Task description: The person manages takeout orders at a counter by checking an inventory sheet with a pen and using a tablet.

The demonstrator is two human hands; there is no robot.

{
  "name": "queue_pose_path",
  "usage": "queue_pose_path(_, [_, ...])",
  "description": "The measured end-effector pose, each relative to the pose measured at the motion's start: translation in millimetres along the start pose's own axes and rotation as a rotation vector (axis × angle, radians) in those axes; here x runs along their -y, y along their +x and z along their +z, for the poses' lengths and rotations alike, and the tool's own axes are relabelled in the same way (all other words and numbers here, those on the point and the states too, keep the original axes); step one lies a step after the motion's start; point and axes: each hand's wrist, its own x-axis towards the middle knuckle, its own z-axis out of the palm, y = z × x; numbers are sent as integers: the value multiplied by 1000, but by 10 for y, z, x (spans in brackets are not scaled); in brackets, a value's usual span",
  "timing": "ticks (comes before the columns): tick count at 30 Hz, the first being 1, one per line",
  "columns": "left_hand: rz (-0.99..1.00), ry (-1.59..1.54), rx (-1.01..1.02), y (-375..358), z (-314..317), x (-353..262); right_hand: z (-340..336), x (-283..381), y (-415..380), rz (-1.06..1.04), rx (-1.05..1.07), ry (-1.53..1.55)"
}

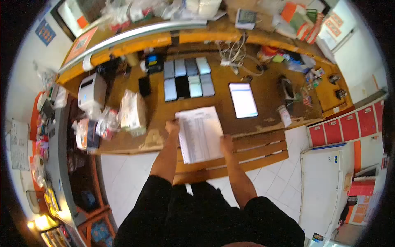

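Both my hands grip a thick sheaf of printed pages (201, 136), its top sheet covered in a table of small print. Along its lower left edge runs what looks like a spiral binding. My left hand (173, 126) is closed on the upper left edge, and my right hand (226, 144) holds the right edge. The sheaf is tilted slightly over the front edge of the wooden desk (160, 117). Beyond it, several phones (195, 85) lie in two rows. A tablet with a lit white screen (243, 101) rests to their right.
A white label printer (91, 91), a plastic-wrapped package (133, 111) and boxes (87, 133) stand at the desk's left. White cables (238, 57) lie tangled at the back. A slatted wooden bench (259, 151) sits before the desk. Red drawers (349, 123) are on the right.
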Motion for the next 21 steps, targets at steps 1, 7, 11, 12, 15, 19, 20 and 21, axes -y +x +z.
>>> queue_pose_path(1, [50, -74, -43, -27, -39, -112, -68, 106, 37, -57, 40, 66])
queue_pose_path(7, [195, -160, -177, -62, -196, -475, -178, 400, 177, -241, 95, 117])
queue_pose_path(11, [520, -314, -130, -516, -739, -1033, -298, 582, -130, -337, -89, 326])
queue_pose_path(12, [632, -313, -130, -675, -947, -1198, -546, 810, -294, -435, -137, 345])
queue_pose_path(15, [788, -268, -108, -1103, -1490, -1353, -1409, 1503, -979, -692, -198, 340])
queue_pose_path(19, [1058, -155, 84, -1513, -2266, -1390, -1963, 2089, -1556, -1110, -105, 140])
queue_pose_path(20, [1111, -120, 169, -1595, -2458, -1396, -2025, 2217, -1644, -1122, -39, 188])
queue_pose_path(21, [1108, -119, 168, -1645, -2625, -1372, -2050, 2310, -1694, -1123, -36, 188])
